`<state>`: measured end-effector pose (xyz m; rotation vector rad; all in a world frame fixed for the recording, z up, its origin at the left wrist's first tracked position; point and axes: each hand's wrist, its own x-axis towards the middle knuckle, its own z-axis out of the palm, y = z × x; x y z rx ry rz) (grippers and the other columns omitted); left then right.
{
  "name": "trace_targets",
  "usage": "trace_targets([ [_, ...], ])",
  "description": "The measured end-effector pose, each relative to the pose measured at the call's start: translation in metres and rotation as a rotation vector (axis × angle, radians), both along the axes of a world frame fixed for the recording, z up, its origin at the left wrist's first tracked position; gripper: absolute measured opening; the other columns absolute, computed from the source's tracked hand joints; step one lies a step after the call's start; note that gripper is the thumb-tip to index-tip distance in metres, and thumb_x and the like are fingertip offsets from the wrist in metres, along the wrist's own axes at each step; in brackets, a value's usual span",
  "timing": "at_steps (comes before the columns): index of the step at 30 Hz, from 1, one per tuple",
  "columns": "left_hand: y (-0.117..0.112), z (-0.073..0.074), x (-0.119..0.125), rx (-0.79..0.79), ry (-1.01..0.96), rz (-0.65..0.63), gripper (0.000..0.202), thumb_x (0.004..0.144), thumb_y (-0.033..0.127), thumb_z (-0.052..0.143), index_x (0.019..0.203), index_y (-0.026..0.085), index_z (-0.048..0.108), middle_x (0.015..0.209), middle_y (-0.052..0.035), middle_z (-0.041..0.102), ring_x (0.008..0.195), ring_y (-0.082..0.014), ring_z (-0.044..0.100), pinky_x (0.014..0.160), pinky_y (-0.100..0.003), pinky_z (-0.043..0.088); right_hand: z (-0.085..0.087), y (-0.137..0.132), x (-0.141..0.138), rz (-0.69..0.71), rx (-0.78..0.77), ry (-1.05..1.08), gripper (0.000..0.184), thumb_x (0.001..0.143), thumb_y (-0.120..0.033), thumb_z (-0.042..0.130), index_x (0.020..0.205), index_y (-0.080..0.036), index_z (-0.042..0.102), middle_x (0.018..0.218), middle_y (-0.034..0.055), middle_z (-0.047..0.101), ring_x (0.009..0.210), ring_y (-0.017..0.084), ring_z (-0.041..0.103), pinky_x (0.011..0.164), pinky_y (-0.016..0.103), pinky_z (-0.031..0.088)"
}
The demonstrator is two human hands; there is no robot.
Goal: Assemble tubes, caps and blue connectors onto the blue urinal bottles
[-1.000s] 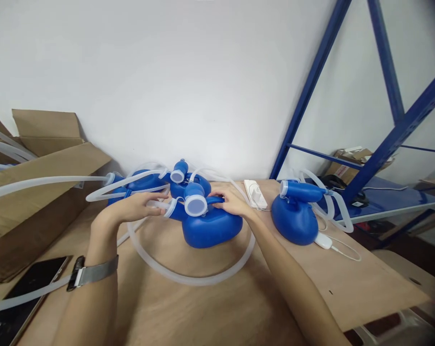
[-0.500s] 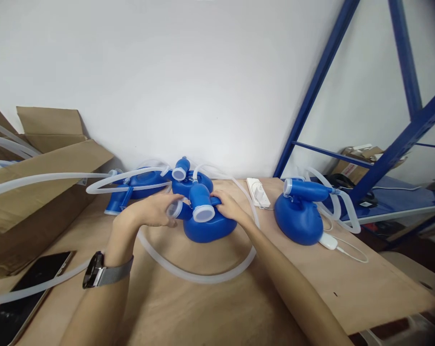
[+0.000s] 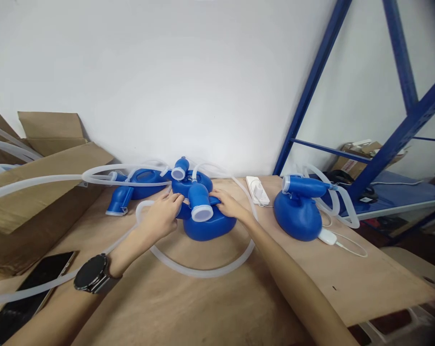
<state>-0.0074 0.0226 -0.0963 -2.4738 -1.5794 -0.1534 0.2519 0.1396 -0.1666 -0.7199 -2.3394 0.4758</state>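
A blue plastic bottle [image 3: 207, 227] with an angled neck and white-rimmed mouth [image 3: 202, 213] lies on the wooden table [image 3: 217, 298] in front of me. My left hand [image 3: 164, 216] is closed around a blue fitting at the bottle's left side, where a clear hose [image 3: 203, 272] joins. My right hand [image 3: 227, 203] grips the handle at the bottle's right shoulder. The hose loops round the bottle's near side across the table. A watch [image 3: 90, 278] is on my left wrist.
More blue bottles [image 3: 145, 178] with hoses lie behind, and another one [image 3: 298, 216] stands at the right. A white power strip [image 3: 258, 191] lies near the wall. A cardboard box [image 3: 33, 192] is at the left, a phone [image 3: 33, 283] near it, a blue shelf frame [image 3: 393, 139] at the right.
My left hand has turned over and closed down on the fitting at the bottle's left, hiding it. The hose loop has shifted slightly. My right hand stays on the handle.
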Motion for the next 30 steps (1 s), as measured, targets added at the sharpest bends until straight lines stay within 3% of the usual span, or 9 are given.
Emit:
trace_targets([
  [3, 0.003, 0.006, 0.0, -0.043, 0.018, 0.001, 0.057, 0.064, 0.0, 0.06, 0.118, 0.017, 0.06, 0.125, -0.0157, 0.068, 0.114, -0.0368, 0.067, 0.096, -0.047, 0.053, 0.0, 0.0, 0.0, 0.0, 0.009, -0.009, 0.05, 0.068, -0.001, 0.046, 0.107, -0.022, 0.069, 0.108, 0.008, 0.066, 0.106, 0.027, 0.06, 0.102, 0.043, 0.048],
  [7, 0.005, 0.013, 0.001, -0.102, 0.03, 0.005, 0.062, 0.063, -0.002, 0.06, 0.122, 0.019, 0.06, 0.118, -0.0129, 0.069, 0.101, -0.0358, 0.07, 0.079, -0.044, 0.055, -0.002, 0.002, 0.001, 0.004, 0.016, -0.015, 0.049, 0.07, -0.002, 0.046, 0.111, -0.02, 0.067, 0.117, 0.0098, 0.066, 0.111, 0.027, 0.059, 0.105, 0.045, 0.046],
  [12, 0.003, 0.017, 0.0, -0.161, -0.007, 0.029, 0.063, 0.064, -0.001, 0.061, 0.124, 0.018, 0.06, 0.124, -0.0151, 0.068, 0.109, -0.0365, 0.068, 0.086, -0.043, 0.054, -0.003, 0.003, 0.001, 0.006, 0.015, -0.017, 0.049, 0.07, -0.002, 0.047, 0.111, -0.019, 0.067, 0.126, 0.0112, 0.064, 0.117, 0.028, 0.058, 0.11, 0.047, 0.044],
  [16, 0.006, 0.024, 0.004, -0.211, -0.107, 0.047, 0.053, 0.071, 0.019, 0.073, 0.123, 0.019, 0.063, 0.127, -0.0143, 0.069, 0.12, -0.0367, 0.065, 0.094, -0.042, 0.053, -0.002, 0.003, 0.0, -0.01, 0.005, -0.014, 0.046, 0.072, -0.002, 0.049, 0.11, -0.02, 0.067, 0.122, 0.0102, 0.065, 0.115, 0.028, 0.059, 0.109, 0.047, 0.044],
  [19, 0.015, 0.028, 0.013, -0.232, -0.206, 0.106, 0.031, 0.082, 0.032, 0.065, 0.111, 0.02, 0.069, 0.113, -0.0112, 0.075, 0.103, -0.031, 0.072, 0.082, -0.036, 0.056, 0.0, 0.001, -0.001, -0.023, 0.0, -0.016, 0.044, 0.076, -0.004, 0.052, 0.113, -0.022, 0.067, 0.12, 0.0093, 0.066, 0.114, 0.028, 0.06, 0.108, 0.046, 0.045],
  [23, 0.025, 0.026, 0.022, -0.215, -0.267, 0.173, 0.019, 0.085, 0.022, 0.054, 0.087, 0.018, 0.073, 0.088, -0.0104, 0.077, 0.079, -0.0275, 0.073, 0.064, -0.033, 0.051, 0.002, -0.001, -0.002, -0.053, -0.008, -0.02, 0.042, 0.078, -0.006, 0.056, 0.116, -0.021, 0.066, 0.117, 0.0094, 0.066, 0.112, 0.028, 0.06, 0.105, 0.045, 0.046],
  [30, 0.02, 0.018, 0.022, -0.099, -0.254, 0.152, 0.019, 0.091, 0.028, 0.057, 0.093, 0.023, 0.074, 0.1, -0.0097, 0.078, 0.092, -0.0289, 0.073, 0.076, -0.034, 0.049, -0.002, 0.002, -0.004, -0.086, -0.021, -0.025, 0.042, 0.079, -0.006, 0.058, 0.118, -0.019, 0.067, 0.119, 0.01, 0.067, 0.113, 0.028, 0.06, 0.105, 0.044, 0.046],
])
